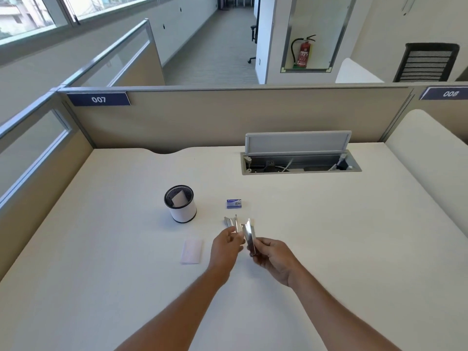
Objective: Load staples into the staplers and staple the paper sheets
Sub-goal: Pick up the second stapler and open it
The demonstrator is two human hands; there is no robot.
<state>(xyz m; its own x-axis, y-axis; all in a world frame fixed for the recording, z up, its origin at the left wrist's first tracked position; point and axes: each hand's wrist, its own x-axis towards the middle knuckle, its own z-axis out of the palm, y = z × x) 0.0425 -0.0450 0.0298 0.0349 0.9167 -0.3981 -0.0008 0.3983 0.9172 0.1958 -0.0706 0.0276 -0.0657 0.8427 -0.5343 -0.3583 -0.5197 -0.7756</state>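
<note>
Bright daylight from windows (38,13); soft shadows; wide-angle edge bending; slight blur

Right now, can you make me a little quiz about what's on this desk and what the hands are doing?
1. True or false: the right hand holds a silver stapler above the desk.
2. What sits inside the black mesh cup? A) scissors B) a folded white paper C) pens
3. Fill in: the small blue staple box lies on the far side of the second ______, near the left hand.

Key: 1 true; 2 B; 3 stapler.
</note>
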